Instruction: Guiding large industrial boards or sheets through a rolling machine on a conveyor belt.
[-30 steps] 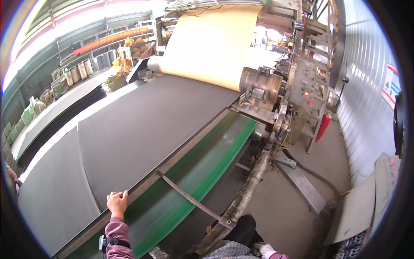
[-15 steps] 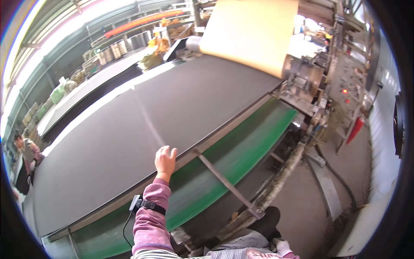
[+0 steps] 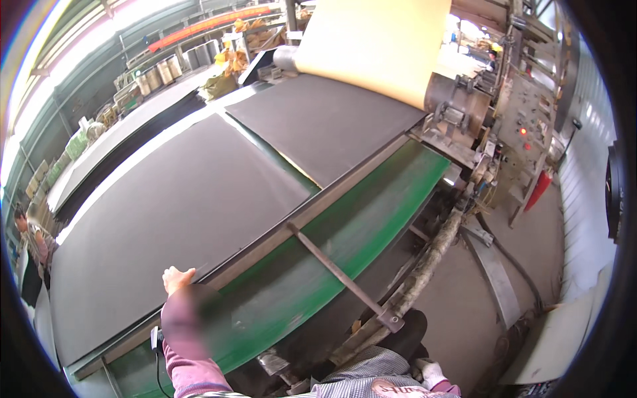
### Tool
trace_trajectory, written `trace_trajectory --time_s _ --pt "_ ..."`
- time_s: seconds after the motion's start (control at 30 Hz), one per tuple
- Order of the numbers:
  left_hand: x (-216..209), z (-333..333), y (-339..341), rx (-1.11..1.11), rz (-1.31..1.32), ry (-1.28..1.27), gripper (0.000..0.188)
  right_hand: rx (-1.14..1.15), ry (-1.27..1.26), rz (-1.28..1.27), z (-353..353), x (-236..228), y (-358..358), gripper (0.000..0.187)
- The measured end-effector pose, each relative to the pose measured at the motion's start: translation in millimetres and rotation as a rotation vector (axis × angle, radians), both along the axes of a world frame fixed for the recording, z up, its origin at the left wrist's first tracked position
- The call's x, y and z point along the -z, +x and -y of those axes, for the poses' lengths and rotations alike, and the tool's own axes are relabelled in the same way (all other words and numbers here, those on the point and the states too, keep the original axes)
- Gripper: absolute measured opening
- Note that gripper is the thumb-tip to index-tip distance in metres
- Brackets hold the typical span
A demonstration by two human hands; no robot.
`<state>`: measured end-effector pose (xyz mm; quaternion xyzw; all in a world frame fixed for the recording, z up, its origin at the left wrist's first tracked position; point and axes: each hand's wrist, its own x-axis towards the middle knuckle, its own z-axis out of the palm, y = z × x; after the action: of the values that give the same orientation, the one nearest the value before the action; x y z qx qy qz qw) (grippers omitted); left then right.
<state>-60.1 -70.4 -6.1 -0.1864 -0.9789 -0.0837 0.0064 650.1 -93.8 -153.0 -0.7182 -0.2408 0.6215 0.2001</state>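
Palm down, my left hand (image 3: 177,279) rests at the near edge of a large dark grey sheet (image 3: 179,199), fingers apart and thumb out to the right. The sheet lies flat on a long conveyor table. Beyond it lies a second dark sheet (image 3: 332,123), with a slanting gap between the two that shows the green belt below. The far sheet reaches a roller hung with a wide tan web (image 3: 371,53). My right hand (image 3: 430,373), pale and low by my lap, is partly hidden; its fingers cannot be made out.
A metal rail (image 3: 265,245) runs along the table's near side, above a green belt (image 3: 345,245) and a steel crossbar (image 3: 342,275). A control panel (image 3: 524,126) with red lights stands right. Another person (image 3: 38,245) is at the far left, near stacked sheets (image 3: 119,146).
My left hand has moved left and back toward me along the sheet's edge. A gap now shows between the two sheets, where the surface looked continuous with a pale streak.
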Motion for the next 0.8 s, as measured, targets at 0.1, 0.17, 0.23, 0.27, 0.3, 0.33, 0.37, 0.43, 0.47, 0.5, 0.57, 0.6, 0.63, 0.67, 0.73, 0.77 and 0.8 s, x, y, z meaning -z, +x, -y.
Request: trace_trajectory --time_s 0.1,0.17,0.23,0.27,0.3,0.33,0.37,0.43,0.47,0.5,0.57,0.6,0.63,0.67,0.73,0.77,0.8 --pt "2 -27 22 0.205 0.061 0.107 0.058 -0.035 0.031 -0.059 2 6 8 0.02" --pt "3 -58 54 0.359 0.093 0.179 0.053 -0.034 0.021 -0.04 3 14 11 0.019" --pt "3 -82 79 0.477 0.102 0.175 0.054 0.083 -0.025 -0.099 1 7 1 0.019" --pt "9 -88 81 0.513 0.096 0.186 0.054 -0.021 0.004 -0.123 2 1 0 0.019" --pt "12 -90 85 0.515 0.08 0.249 0.055 -0.026 0.005 -0.126 2 -3 -2 0.02" --pt "16 -92 87 0.522 0.067 0.31 0.055 -0.006 0.013 -0.109 2 -7 -4 0.021" --pt "15 -88 87 0.5 -0.036 0.294 0.053 0.021 0.02 -0.086 2 -9 -4 0.021" --pt "22 -65 64 0.555 -0.269 0.133 0.043 0.079 0.033 -0.057 6 -13 0 0.023" --pt "31 -44 39 0.615 -0.406 -0.02 0.037 0.097 0.036 -0.047 7 -12 1 0.025" --pt "25 -26 37 0.463 -0.45 -0.018 0.024 0.124 0.035 -0.024 9 -12 3 0.026" --pt "58 29 -24 0.324 -0.479 -0.052 0.037 0.155 0.032 0.004 7 -9 2 0.028" --pt "57 53 -36 0.084 -0.34 0.081 0.046 0.17 0.035 0.003 7 -9 1 0.028" --pt "53 75 -40 0.008 -0.311 0.069 0.046 0.165 0.038 -0.061 5 -10 -1 0.028" --pt "49 93 -42 -0.071 -0.281 0.057 0.046 0.155 0.042 -0.124 3 -12 -2 0.029" --pt "46 110 -36 -0.021 -0.242 0.068 0.045 0.146 0.042 -0.121 1 -23 -5 0.029" --pt "50 103 -32 0.034 -0.204 0.152 0.045 0.128 0.04 -0.117 1 -26 -7 0.029" --pt "47 97 -23 0.029 -0.2 0.149 0.045 0.123 0.037 -0.112 1 -28 -10 0.029"
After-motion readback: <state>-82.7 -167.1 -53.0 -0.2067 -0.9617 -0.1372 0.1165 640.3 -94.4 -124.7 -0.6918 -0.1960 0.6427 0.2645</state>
